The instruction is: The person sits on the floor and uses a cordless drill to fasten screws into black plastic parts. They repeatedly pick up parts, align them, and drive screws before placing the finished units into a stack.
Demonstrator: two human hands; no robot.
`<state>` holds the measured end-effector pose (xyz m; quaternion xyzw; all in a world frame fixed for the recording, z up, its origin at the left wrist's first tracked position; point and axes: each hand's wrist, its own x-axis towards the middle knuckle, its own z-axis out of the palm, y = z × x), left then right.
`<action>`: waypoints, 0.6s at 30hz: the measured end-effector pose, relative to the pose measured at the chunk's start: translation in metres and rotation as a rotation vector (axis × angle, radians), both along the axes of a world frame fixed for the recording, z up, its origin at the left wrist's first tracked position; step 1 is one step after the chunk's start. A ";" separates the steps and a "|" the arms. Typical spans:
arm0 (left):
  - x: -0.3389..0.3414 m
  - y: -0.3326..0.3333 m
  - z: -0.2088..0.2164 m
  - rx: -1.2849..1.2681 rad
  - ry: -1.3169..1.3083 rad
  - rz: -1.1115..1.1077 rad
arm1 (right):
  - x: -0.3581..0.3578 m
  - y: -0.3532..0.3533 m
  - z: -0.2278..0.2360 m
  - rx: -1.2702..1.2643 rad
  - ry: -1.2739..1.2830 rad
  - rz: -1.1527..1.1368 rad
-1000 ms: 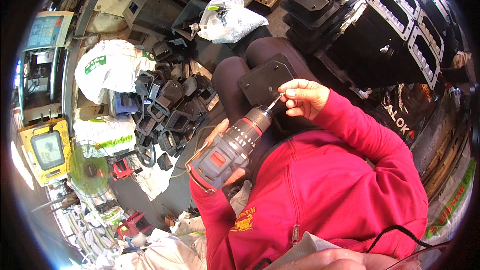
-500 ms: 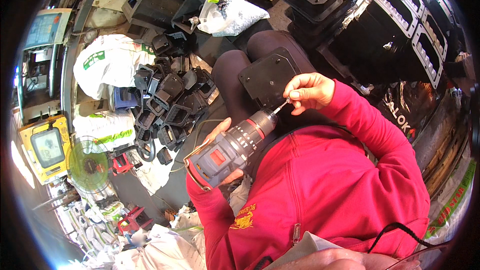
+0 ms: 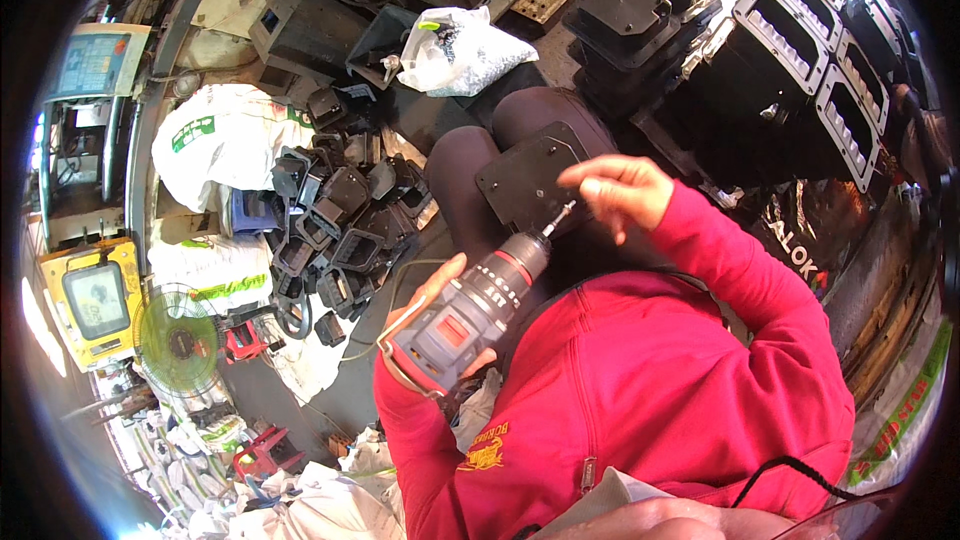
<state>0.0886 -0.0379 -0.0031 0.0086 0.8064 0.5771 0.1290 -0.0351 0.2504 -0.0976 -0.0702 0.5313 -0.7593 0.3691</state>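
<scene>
Left-handed grip on a cordless drill, seen from above. The left hand wraps the body of the cordless drill, fingers on one flank and more of the hand on the other; the trigger is hidden. From the tool, the chuck and slender bit point between 1 and 2 o'clock. A small bright piece shows at the tip, too small to identify. At 2 to 3 o'clock from the tip, the right hand is slightly blurred, its fingers loosely spread, with nothing visibly held.

The black rounded-corner plate lies across the thighs, at 1 o'clock from the drill. Contact between tip and plate cannot be judged.

Sound handling, as judged here, calls for the spread fingers to clear the bit before the trigger is pressed, the bit to stand square to the plate, and the free hand to brace the plate's rim, since the lap gives a yielding support.

Beyond the plate: a white plastic bag at 11 o'clock, heaped black frames at 9, stacked black covers at 1.
</scene>
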 end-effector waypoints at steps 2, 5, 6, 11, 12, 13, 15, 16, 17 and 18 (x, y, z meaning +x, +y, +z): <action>-0.004 -0.004 -0.002 -0.050 0.123 0.014 | -0.015 0.011 -0.010 0.166 0.150 -0.284; -0.003 -0.011 -0.005 -0.048 0.221 0.045 | -0.034 0.028 -0.041 0.485 -0.151 -0.297; -0.004 -0.014 -0.008 -0.079 0.206 0.047 | -0.032 0.029 -0.054 0.569 -0.148 -0.211; 0.000 -0.034 -0.019 -0.239 0.217 0.030 | -0.022 0.027 -0.081 0.537 0.044 -0.128; -0.002 -0.037 -0.021 -0.300 0.254 0.004 | -0.023 0.025 -0.078 0.523 0.151 -0.151; -0.001 -0.040 -0.022 -0.409 0.318 -0.033 | -0.022 0.018 -0.076 0.594 0.229 -0.108; -0.010 -0.042 -0.029 -0.288 0.403 -0.060 | -0.027 0.010 -0.072 0.670 0.475 -0.111; -0.014 -0.041 -0.031 -0.293 0.393 -0.058 | -0.030 0.007 -0.070 0.687 0.500 -0.074; -0.019 -0.040 -0.035 -0.310 0.372 -0.052 | -0.031 0.003 -0.069 0.684 0.485 -0.052; -0.022 -0.037 -0.038 -0.337 0.348 -0.043 | -0.034 0.004 -0.069 0.709 0.465 -0.069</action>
